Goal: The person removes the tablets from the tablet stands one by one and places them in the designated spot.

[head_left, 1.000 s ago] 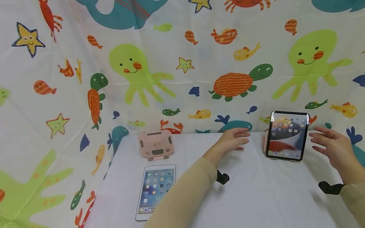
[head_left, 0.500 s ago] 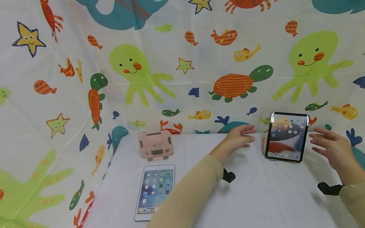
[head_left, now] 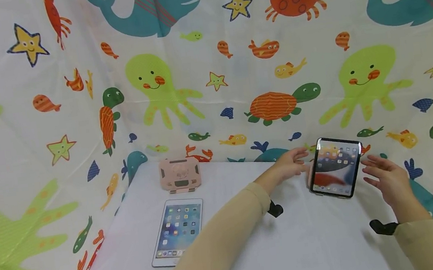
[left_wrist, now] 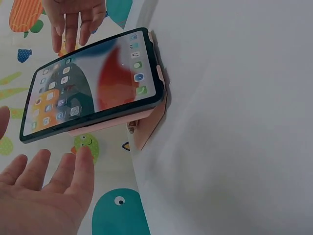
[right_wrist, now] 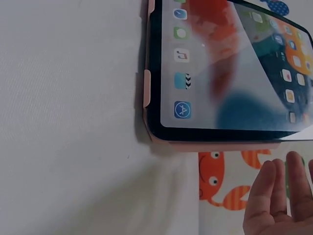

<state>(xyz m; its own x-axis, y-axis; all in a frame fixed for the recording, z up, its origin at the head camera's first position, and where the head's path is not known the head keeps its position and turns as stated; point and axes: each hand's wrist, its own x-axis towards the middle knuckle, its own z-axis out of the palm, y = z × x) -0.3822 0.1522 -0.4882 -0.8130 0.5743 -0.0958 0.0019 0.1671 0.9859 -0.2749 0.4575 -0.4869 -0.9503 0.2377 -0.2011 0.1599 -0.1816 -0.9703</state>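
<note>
A black-framed tablet (head_left: 336, 167) leans upright on a pink stand (left_wrist: 149, 122) at the back right, its lit screen facing forward. My left hand (head_left: 288, 165) is just left of it, fingers extended toward its edge; the left wrist view shows a gap between those fingertips and the tablet. On the other side my right hand (head_left: 386, 179) is held near the right edge, fingers loosely spread and holding nothing. The right wrist view has the fingers (right_wrist: 295, 186) beside the tablet's edge, apart from it. Small pink clips of the stand grip the tablet's lower edge.
A second pink stand (head_left: 180, 175), unfolded with nothing on it, is at the back left of the white table (head_left: 303, 250). In front of it lies a white tablet (head_left: 179, 227), partly covered by my left sleeve. A sea-animal printed curtain (head_left: 192, 66) hangs behind.
My left hand has moved right, closer to the tablet's left edge. The right hand keeps its place beside the tablet. The head view has shifted slightly.
</note>
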